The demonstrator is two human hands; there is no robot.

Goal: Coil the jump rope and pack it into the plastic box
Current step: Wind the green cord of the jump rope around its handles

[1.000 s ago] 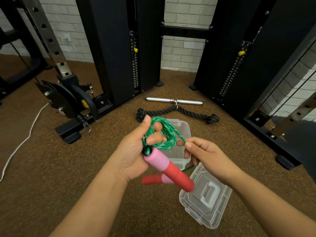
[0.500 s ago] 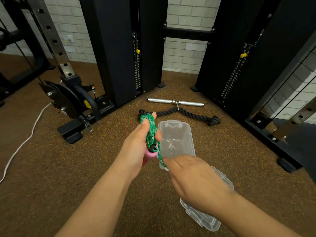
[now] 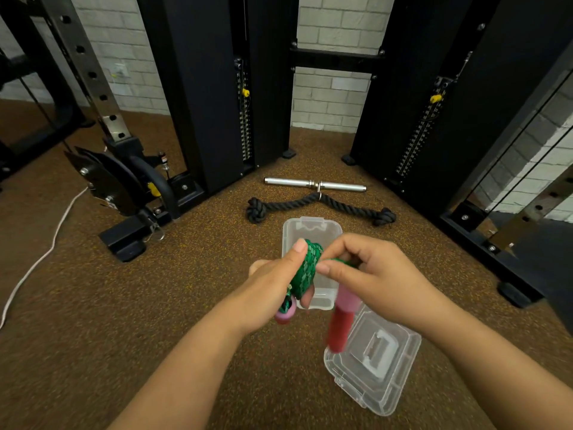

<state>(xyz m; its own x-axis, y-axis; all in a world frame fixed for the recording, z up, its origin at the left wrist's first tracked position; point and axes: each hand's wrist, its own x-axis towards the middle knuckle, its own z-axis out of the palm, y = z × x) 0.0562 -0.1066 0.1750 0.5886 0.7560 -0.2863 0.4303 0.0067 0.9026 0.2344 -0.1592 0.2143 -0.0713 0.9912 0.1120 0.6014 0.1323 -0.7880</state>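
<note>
A green braided jump rope (image 3: 305,270) is wound in a tight coil around my left hand (image 3: 276,290), which grips it above the clear plastic box (image 3: 311,226) on the floor. One pink handle end (image 3: 285,315) pokes out below that hand. My right hand (image 3: 366,274) pinches the rope's free end beside the coil. The other pink and red handle (image 3: 341,321) dangles below my right hand, blurred. The box's clear lid (image 3: 375,361) lies upside down on the floor to the right of the box.
A black tricep rope (image 3: 316,204) and a chrome bar (image 3: 314,184) lie on the brown floor beyond the box. Black cable machine columns stand behind, left (image 3: 201,88) and right (image 3: 418,88). A rack foot (image 3: 124,240) and a white cord (image 3: 37,262) are at the left.
My right hand rose from low over the lid to the coil and now pinches the rope end. The second handle swung into view below it. The coil shifted right, over the box.
</note>
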